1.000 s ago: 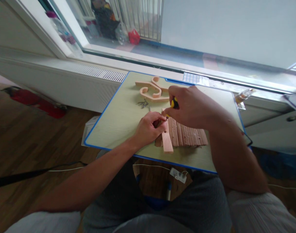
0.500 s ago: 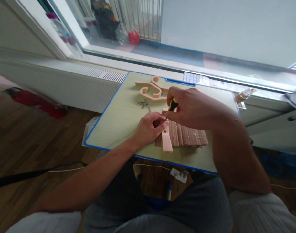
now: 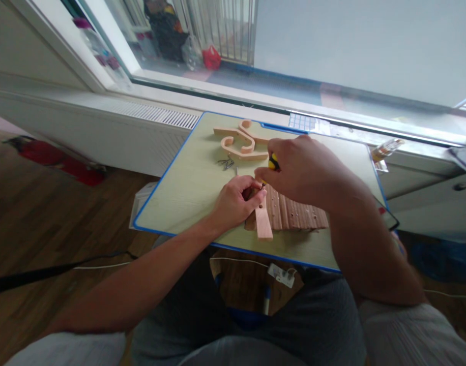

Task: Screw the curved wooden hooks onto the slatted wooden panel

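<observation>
My right hand (image 3: 305, 170) is closed around a yellow-and-black screwdriver (image 3: 272, 162), its tip pointing down at a pale wooden strip (image 3: 263, 222). That strip lies across a slatted wooden panel (image 3: 296, 213) drilled with small holes. My left hand (image 3: 233, 201) is curled and pinched at the strip's upper end, right beside the screwdriver tip; what it pinches is too small to name. Both sit on a small blue-edged table (image 3: 187, 188) over my lap.
Curved wooden pieces (image 3: 238, 142) lie at the table's far side, with a small heap of dark screws (image 3: 226, 163) in front of them. A radiator grille and a wide window ledge run behind. Cables and a white power strip (image 3: 281, 274) lie on the floor below.
My right hand has turned slightly around the screwdriver handle, staying over the strip. The left hand and the wooden parts have hardly moved.
</observation>
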The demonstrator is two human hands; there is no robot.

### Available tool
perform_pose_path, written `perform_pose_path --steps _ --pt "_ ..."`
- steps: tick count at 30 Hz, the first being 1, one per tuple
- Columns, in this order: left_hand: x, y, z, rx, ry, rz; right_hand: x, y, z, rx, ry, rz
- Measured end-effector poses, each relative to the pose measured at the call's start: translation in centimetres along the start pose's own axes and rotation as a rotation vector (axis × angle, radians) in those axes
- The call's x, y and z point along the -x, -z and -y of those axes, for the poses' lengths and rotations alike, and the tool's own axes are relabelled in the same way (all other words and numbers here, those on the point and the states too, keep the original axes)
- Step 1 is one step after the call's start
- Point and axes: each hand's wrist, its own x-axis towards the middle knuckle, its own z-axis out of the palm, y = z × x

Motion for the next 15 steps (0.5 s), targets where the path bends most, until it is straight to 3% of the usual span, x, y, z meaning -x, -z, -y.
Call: perform_pose_path --steps 4,11,15 --pt "-0.1 0.1 -0.1 -0.011 -0.005 0.003 -0.1 -0.1 -0.3 -0.022 -0.014 0.005" --pt "-0.1 0.0 0.4 -0.039 -0.051 -0.001 0.3 0.6 -1.7 -0.182 0.175 0.054" --pt "0.0 -0.2 0.8 -0.030 -0.046 -0.006 0.2 0.6 -1.8 -0.125 0.135 0.016"
